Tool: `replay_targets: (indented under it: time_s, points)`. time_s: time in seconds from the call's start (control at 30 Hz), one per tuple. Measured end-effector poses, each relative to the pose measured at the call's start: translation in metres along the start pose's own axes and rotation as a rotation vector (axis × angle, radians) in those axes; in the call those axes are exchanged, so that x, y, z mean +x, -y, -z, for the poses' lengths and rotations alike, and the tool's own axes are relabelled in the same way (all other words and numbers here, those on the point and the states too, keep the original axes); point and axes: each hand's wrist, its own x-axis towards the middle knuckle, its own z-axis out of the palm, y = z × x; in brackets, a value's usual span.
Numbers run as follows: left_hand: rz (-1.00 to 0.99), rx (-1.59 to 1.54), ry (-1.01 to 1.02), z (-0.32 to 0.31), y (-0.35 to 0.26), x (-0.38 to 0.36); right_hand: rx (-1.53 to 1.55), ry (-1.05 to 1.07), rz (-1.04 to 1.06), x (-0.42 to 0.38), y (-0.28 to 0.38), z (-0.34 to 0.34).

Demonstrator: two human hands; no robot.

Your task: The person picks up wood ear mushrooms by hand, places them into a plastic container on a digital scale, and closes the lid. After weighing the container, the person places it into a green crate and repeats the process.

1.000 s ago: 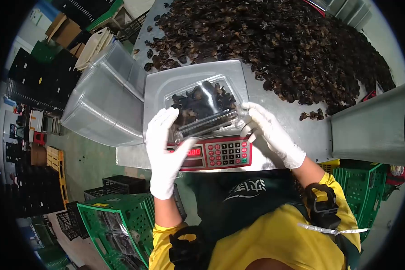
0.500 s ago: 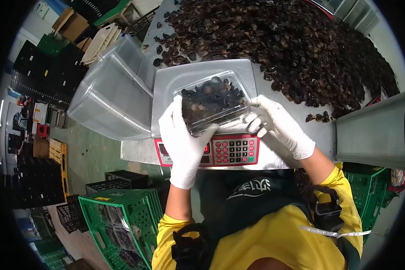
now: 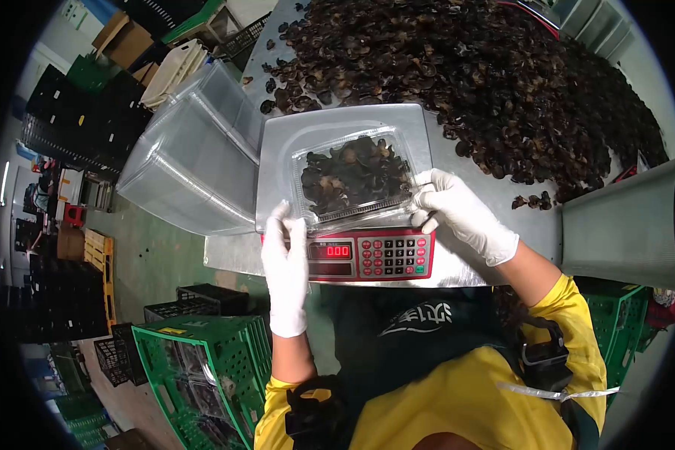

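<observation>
A clear plastic box [image 3: 356,176] filled with dark, curled pieces lies over the steel plate of a scale [image 3: 277,135]. My right hand [image 3: 457,214], in a white glove, pinches the box's near right corner between thumb and fingers. At the near left corner, my left hand [image 3: 286,262], also gloved in white, has its fingertips close together on the thin clear edge. The scale's red display [image 3: 336,251] reads 0.00, with the keypad to its right.
A large heap of dark pieces [image 3: 457,67] spreads over the steel table behind the scale. Stacked clear plastic boxes [image 3: 191,157] stand left, and more stacked containers [image 3: 622,217] right. A green crate [image 3: 202,337] with packed boxes is at lower left.
My left hand has moved down and left from the box's side to its near edge, uncovering the display. The box now looks flatter and less tilted. My right hand stays at the right corner.
</observation>
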Motion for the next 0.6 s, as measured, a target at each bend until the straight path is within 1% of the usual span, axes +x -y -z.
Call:
replay_targets:
  time_s: [0.07,0.1,0.17,0.2,0.27,0.3,0.33,0.4,0.43,0.47,0.53,0.6]
  points:
    - [0.276,-0.318,0.168,0.003,0.004,-0.003,-0.028,0.001,-0.002,-0.002,0.001,-0.003]
    - [0.277,-0.318,0.163,0.001,0.006,-0.004,-0.003,-0.003,0.0,-0.003,0.0,-0.004]
    - [0.305,-0.502,0.102,-0.004,0.011,-0.004,0.01,-0.017,0.005,-0.003,0.0,-0.007]
    - [0.302,-0.504,0.097,-0.004,0.01,-0.004,0.007,-0.013,0.008,-0.002,-0.004,-0.006]
    - [0.311,-0.585,0.08,-0.006,0.008,-0.005,0.13,0.031,0.169,-0.003,-0.018,-0.002]
    - [0.289,-0.66,0.104,-0.005,0.015,-0.006,0.079,0.022,0.212,-0.007,-0.02,-0.001]
    - [0.29,-0.663,0.101,-0.007,0.017,-0.01,0.024,0.007,0.26,-0.011,-0.022,0.0]
    - [0.288,-0.736,0.137,-0.014,0.015,-0.017,0.063,0.02,0.366,-0.02,-0.026,0.001]
    - [0.251,-0.748,0.137,-0.017,0.017,-0.02,0.059,0.025,0.358,-0.023,-0.027,0.002]
    - [0.257,-0.751,0.127,-0.021,0.019,-0.023,0.082,0.012,0.377,-0.025,-0.027,0.002]
    - [0.168,-0.715,0.034,-0.028,0.02,-0.025,0.099,0.02,0.395,-0.027,-0.028,0.001]
    - [0.142,-0.73,0.002,-0.031,0.016,-0.027,0.04,-0.06,0.482,-0.026,-0.03,0.002]
